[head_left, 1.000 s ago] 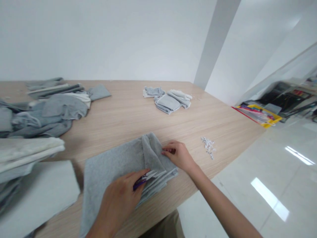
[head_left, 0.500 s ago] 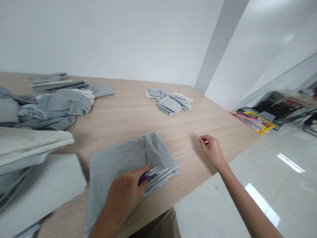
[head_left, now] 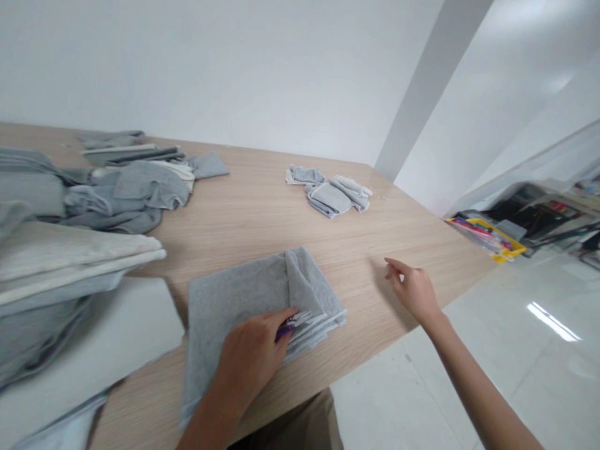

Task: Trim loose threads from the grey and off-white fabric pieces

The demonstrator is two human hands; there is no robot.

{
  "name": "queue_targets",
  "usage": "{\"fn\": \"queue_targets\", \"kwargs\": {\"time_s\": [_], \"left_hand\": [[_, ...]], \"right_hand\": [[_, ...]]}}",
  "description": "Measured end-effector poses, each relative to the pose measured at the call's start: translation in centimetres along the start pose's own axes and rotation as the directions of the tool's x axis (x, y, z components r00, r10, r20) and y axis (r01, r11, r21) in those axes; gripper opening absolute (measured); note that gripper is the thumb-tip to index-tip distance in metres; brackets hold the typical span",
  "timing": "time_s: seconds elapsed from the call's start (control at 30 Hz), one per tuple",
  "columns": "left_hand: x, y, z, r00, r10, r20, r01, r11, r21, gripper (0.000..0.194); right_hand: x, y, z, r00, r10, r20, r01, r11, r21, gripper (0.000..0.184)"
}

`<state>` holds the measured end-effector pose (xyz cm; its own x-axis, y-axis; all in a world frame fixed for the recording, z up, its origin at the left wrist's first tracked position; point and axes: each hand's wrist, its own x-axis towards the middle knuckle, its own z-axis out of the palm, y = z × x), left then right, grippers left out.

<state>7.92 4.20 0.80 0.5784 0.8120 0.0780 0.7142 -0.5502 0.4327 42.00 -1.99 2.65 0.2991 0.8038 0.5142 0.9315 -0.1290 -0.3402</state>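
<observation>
At far left, one cream folded cloth (head_left: 84, 253) tops a layered pile beside the near edge of a wooden table (head_left: 244, 215), above one pale flat sheet (head_left: 135, 331); behind it sprawls a rumpled gray fabric heap (head_left: 135, 190), its pieces too tangled to count. One small gray folded cloth (head_left: 209, 165) lies at the heap's right end. In front of the worker sits one stack of gray cloth (head_left: 239, 287), its layers too tight to count, one fold turned over near its right end. The left hand (head_left: 255, 353) rests on the stack, thumb and index finger pinching one pair of purple-handled snips (head_left: 284, 330); the blades point right, over the stack's layered edge, so the cloth lies directly beneath the fingers. Three small cloth bundles (head_left: 329, 199) lie grouped farther back. To the right, the right hand (head_left: 410, 287) hovers over bare tabletop, index finger extended, the others curled, well apart from the stack at its left. At far right, one yellow tray (head_left: 517, 249) holds colorful items too blurred to count.
</observation>
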Motion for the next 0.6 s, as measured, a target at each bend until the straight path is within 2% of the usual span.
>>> {"fn": "queue_targets", "kwargs": {"time_s": [0.1,0.17,0.27,0.33,0.43,0.53,0.6], "left_hand": [[0.0,0.1,0.0,1.0,0.001,0.002,-0.001,1.0,0.005,0.037],[0.0,0.1,0.0,1.0,-0.003,0.0,0.003,1.0,0.005,0.038],[0.0,0.2,-0.1,1.0,-0.004,-0.003,0.004,1.0,0.01,0.038],[0.0,0.3,-0.1,1.0,0.001,-0.002,-0.001,1.0,0.013,0.037],[-0.1,0.3,-0.2,1.0,0.007,-0.004,-0.007,1.0,0.016,0.036],[-0.2,0.2,-0.1,1.0,0.004,-0.007,-0.004,1.0,0.014,0.035],[-0.2,0.2,0.0,1.0,0.003,-0.006,-0.003,1.0,0.007,0.035]], "right_hand": [[-0.2,-3.4,0.7,0.981,-0.176,0.087,0.164,0.978,0.13,0.037],[-0.3,-6.4,1.4,0.959,-0.266,0.101,0.231,0.934,0.272,0.034],[-0.5,-10.5,3.0,0.939,-0.316,0.136,0.221,0.857,0.466,0.022],[-0.4,-12.3,4.3,0.926,-0.337,0.171,0.201,0.824,0.53,0.02],[-0.1,-13.1,6.5,0.913,-0.347,0.214,0.193,0.83,0.523,0.02],[-0.2,-12.6,8.1,0.906,-0.354,0.232,0.207,0.848,0.487,0.011],[-0.4,-12.2,8.6,0.904,-0.364,0.227,0.222,0.85,0.478,0.013]]}}
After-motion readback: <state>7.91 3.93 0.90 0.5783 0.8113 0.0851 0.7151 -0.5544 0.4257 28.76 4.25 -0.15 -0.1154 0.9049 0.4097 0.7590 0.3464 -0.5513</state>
